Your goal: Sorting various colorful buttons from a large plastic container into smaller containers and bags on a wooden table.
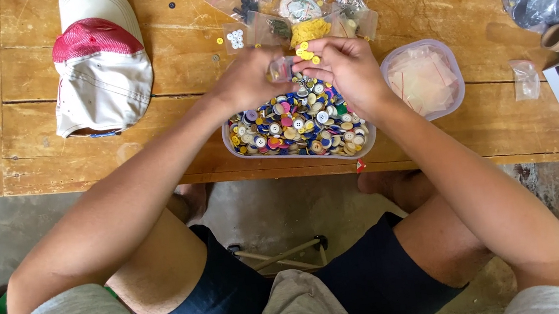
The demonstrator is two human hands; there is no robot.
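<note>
Two hands (304, 70), small bag (280, 69), yellow buttons (306, 52)

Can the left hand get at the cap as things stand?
Probably yes. The cap lies open on the table, off to the outer side of the left hand, with bare wood between them. That hand seems to pinch a small clear bag, though.

Seen from above, the left hand (248, 77) and right hand (343, 68) hold a small clear bag (280, 69) and yellow buttons (305, 52) over a tub of mixed buttons (296, 122) on a wooden table (74, 149).
</note>
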